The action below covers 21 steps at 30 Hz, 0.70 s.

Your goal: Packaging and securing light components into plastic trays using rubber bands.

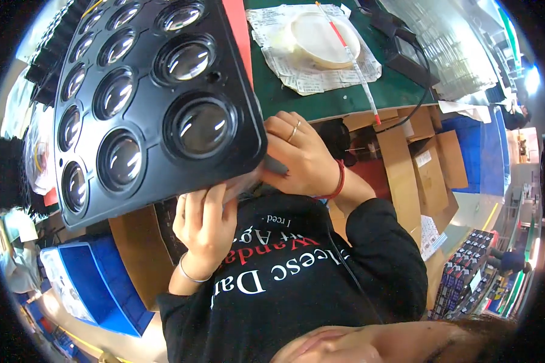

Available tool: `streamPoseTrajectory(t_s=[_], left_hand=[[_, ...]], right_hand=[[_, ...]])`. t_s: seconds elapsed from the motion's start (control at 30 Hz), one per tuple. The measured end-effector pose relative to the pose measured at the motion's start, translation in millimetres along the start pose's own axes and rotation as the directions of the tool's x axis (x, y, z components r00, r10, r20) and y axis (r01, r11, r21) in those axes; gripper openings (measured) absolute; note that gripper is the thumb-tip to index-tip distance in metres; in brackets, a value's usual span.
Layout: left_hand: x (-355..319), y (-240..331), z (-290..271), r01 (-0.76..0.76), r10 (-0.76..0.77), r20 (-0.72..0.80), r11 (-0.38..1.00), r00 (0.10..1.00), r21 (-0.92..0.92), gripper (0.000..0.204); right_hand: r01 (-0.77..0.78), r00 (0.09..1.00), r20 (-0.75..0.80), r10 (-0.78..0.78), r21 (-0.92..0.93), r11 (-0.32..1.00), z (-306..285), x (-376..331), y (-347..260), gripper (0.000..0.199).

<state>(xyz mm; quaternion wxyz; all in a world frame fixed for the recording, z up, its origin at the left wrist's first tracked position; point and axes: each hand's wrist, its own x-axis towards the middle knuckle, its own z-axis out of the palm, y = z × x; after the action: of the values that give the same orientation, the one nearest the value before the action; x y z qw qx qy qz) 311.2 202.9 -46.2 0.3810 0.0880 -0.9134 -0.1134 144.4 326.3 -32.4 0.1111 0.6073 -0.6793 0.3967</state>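
Note:
A black plastic tray [154,97] with rows of round recesses is tilted up at the upper left. Clear round lenses [200,125] sit in its recesses. My left hand [204,230] has its fingers curled up against the tray's near edge; their tips are hidden behind it. At the tray's right corner my right hand [301,156] is closed, fingers bent against the side. By its thumb shows a small dark grey piece [275,166], whose kind I cannot make out. Something translucent [243,183] shows between both hands under the tray's edge.
On the green table [272,103] a white round ring-shaped dish [327,42] rests on printed paper, with a red-and-white stick [357,69] across it. A black adapter with a cable [406,51] lies beside it. Cardboard boxes [430,175] and blue bins [106,284] stand below.

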Motion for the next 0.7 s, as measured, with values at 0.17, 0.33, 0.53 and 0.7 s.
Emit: streamPoseTrajectory(t_s=[0.17, 0.33, 0.53, 0.7], left_hand=[[2, 5, -3, 0.041, -0.041, -0.003, 0.999, 0.999, -0.012, 0.035], [4, 7, 1, 0.06, -0.06, -0.011, 0.997, 0.998, -0.043, 0.034], [-1, 7, 5, 0.071, -0.074, -0.04, 0.995, 0.996, -0.072, 0.03], [-3, 5, 10, 0.041, -0.052, -0.098, 0.993, 0.994, -0.11, 0.025]], right_hand=[[0.011, 1.0, -0.001, -0.011, 0.046, 0.999, -2, 2, 2, 0.027], [0.026, 0.996, -0.083, -0.021, 0.067, 0.997, 5, -15, 2, 0.027], [-0.035, 0.997, -0.064, 0.04, 0.086, 0.996, 3, -9, -2, 0.029], [-0.035, 0.999, 0.024, 0.033, 0.078, 0.996, -4, -5, 1, 0.031]])
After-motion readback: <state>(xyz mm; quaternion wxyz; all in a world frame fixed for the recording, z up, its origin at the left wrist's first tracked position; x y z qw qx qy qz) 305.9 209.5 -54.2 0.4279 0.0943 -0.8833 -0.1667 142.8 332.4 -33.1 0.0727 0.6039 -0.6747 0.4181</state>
